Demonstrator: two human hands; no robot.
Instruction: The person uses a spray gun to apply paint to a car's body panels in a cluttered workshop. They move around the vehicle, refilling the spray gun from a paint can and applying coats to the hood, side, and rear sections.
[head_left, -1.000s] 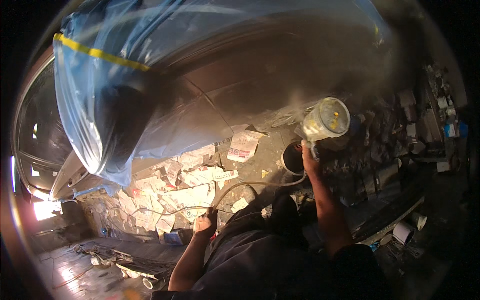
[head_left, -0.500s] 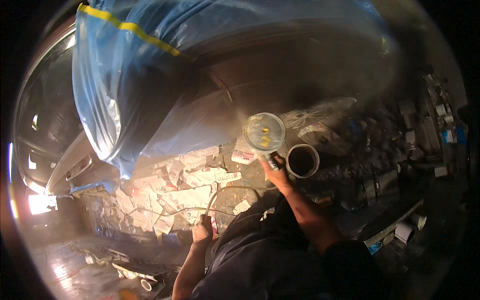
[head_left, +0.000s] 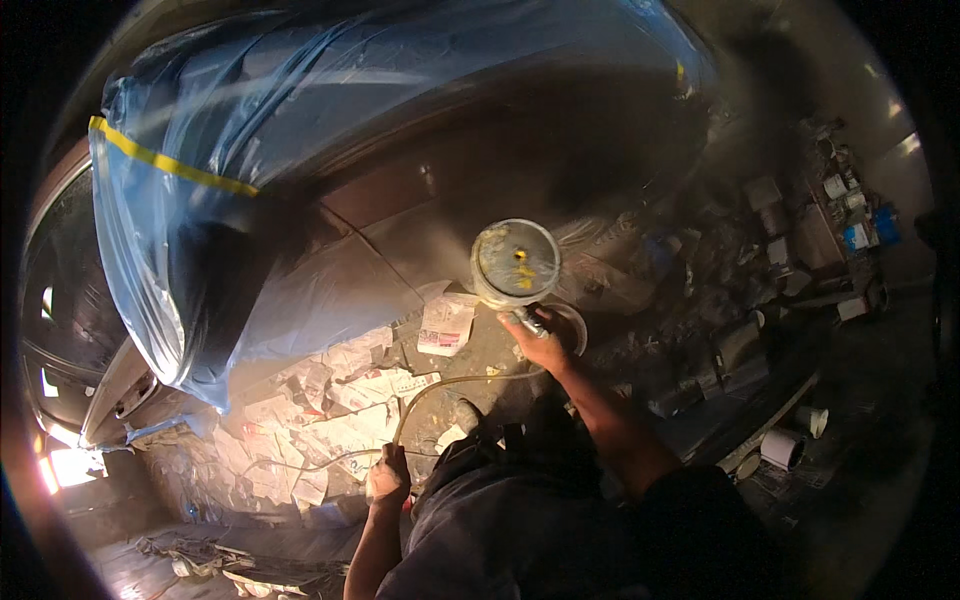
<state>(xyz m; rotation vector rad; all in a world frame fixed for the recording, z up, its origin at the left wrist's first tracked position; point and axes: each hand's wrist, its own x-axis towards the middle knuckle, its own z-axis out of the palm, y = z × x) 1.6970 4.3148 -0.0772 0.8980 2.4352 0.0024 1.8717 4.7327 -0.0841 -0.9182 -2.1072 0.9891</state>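
- Your right hand (head_left: 541, 348) has swung the spray gun (head_left: 518, 262) left over the last second: was right of the bucket (head_left: 583, 330), now left of it, partly overlapping it in view.
- Gun sits in front of the lower panel (head_left: 385, 180), nearer its seam (head_left: 378, 250); I'd read that as the work shifting along the panel.
- Right-hand fingers wrapped round the gun's handle, cup above.
- Your left hand (head_left: 388, 474) stays low, clenched round the hose (head_left: 470, 379).

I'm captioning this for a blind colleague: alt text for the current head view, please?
A person's right hand grips a spray gun with a round cup, while the left hand holds a hose. Beyond, blue plastic sheeting with yellow tape partly covers a dark vehicle; papers litter the floor.
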